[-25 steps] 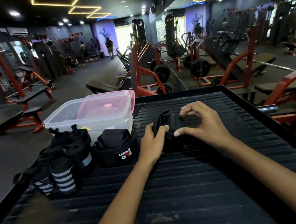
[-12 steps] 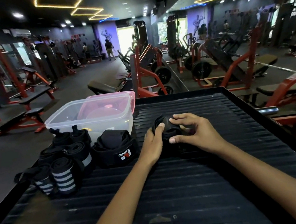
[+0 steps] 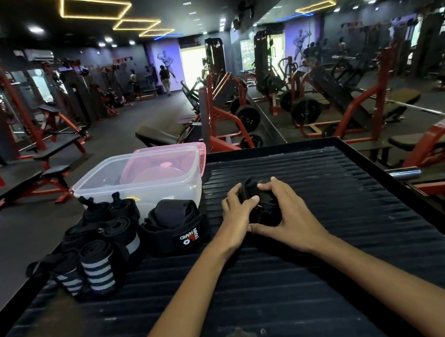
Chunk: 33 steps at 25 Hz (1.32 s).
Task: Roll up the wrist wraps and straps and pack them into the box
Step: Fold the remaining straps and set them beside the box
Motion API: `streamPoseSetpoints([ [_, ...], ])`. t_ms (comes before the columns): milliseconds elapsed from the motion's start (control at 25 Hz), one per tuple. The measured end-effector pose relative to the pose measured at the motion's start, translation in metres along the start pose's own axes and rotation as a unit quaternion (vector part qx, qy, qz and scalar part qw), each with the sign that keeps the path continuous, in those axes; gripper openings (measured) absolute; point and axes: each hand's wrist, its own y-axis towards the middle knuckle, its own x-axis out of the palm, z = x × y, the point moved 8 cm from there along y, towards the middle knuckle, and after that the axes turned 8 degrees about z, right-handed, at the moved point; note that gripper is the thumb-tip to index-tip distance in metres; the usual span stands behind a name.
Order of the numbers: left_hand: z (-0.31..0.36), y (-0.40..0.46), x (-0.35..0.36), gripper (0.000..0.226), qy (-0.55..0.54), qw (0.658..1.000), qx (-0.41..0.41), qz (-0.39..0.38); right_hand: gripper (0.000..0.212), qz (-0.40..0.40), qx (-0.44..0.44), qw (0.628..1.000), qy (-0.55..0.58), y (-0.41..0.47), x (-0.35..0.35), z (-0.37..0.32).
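Box: I see one clear plastic box at the far left of the ribbed black platform. A pink lid leans behind it and shows through its walls. A small dark shape sits near the bottom; I cannot tell what it is.
Left hand: my left hand has its fingers curled over the near-left side of a black strap, thumb on top; it grips it.
Right hand: my right hand is curled round the same strap from the right, thumb tucked under the near edge, fingertips on top. Both hands hold it, low over the platform.
Strap location: right of the box, well outside it.
Rolled wraps: two striped wrist wraps upright nearest me, left side.
Black rolls: roughly four behind them; the count is uncertain.
Labelled strap: one bundle with a white-lettered label, just in front of the box.
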Motion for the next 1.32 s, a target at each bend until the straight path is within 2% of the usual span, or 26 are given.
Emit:
streamPoseSetpoints([
  [120,-0.004,0.008,-0.009,0.06,0.021,1.0,0.002,0.021,0.079,-0.019,-0.026,0.999,0.008,0.004,0.0,-0.004],
  [240,-0.008,0.006,-0.002,0.078,0.073,0.997,0.007,-0.024,0.088,-0.06,-0.036,0.998,-0.007,0.013,-0.007,0.006],
  [320,-0.008,0.005,0.001,0.079,0.114,0.992,0.032,-0.033,0.091,-0.062,-0.018,0.998,-0.007,0.016,-0.013,0.017],
  [440,-0.004,0.001,0.003,0.076,0.152,0.986,0.059,-0.033,0.097,-0.043,0.014,0.999,0.024,0.015,-0.014,0.028],
  [720,-0.006,-0.006,0.008,0.079,0.176,0.982,0.045,-0.047,0.084,0.033,0.025,0.999,0.001,0.011,-0.01,0.023],
  [800,-0.004,-0.004,0.006,0.076,0.166,0.984,0.053,-0.024,0.082,0.029,0.022,0.999,0.005,0.011,-0.01,0.022],
  [920,0.01,-0.005,-0.004,0.062,0.145,0.983,0.103,0.051,0.08,0.012,0.021,0.999,0.044,0.011,-0.015,0.018],
  [1000,0.022,-0.007,-0.008,0.059,0.176,0.972,0.136,0.071,0.077,-0.018,0.03,0.995,0.095,0.009,-0.016,0.013],
  [1080,0.029,-0.01,-0.014,0.046,0.244,0.955,0.15,0.072,0.076,-0.073,0.022,0.989,0.126,0.002,-0.01,0.002],
  [1200,0.033,-0.017,-0.034,0.037,0.301,0.944,0.128,0.043,0.077,-0.134,0.033,0.977,0.16,-0.012,0.001,-0.017],
  [1320,0.048,-0.044,-0.05,0.042,0.404,0.894,0.191,0.025,0.079,-0.15,0.043,0.968,0.196,-0.023,0.01,-0.039],
])
